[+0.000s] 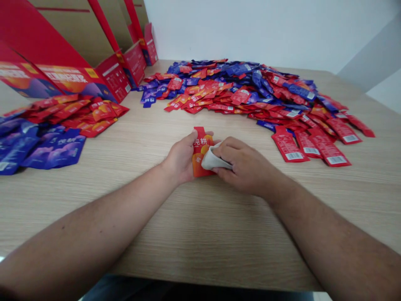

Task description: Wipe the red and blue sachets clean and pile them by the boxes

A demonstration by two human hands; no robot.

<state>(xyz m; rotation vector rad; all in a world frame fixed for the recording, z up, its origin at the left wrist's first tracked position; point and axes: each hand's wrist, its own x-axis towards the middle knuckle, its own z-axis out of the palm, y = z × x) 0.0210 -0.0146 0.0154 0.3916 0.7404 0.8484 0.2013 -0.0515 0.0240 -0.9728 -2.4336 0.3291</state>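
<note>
A red and orange pouch (199,144) lies face up in my left hand (183,158), the thumb along its left edge and the palm beneath it. My right hand (242,163) grips a folded white cloth (213,159) and presses it against the front of the pouch. The cloth covers the pouch's lower right part. Both hands are over the middle of the wooden table (194,234). The fingers of my left hand are partly hidden behind the pouch.
A large heap of red and blue pouches (232,90) spreads across the back of the table. To the left lie a stack of red pouches (84,110) and some blue pouches (53,146). Red open cartons (115,73) stand at the back left, against a white wall (266,29).
</note>
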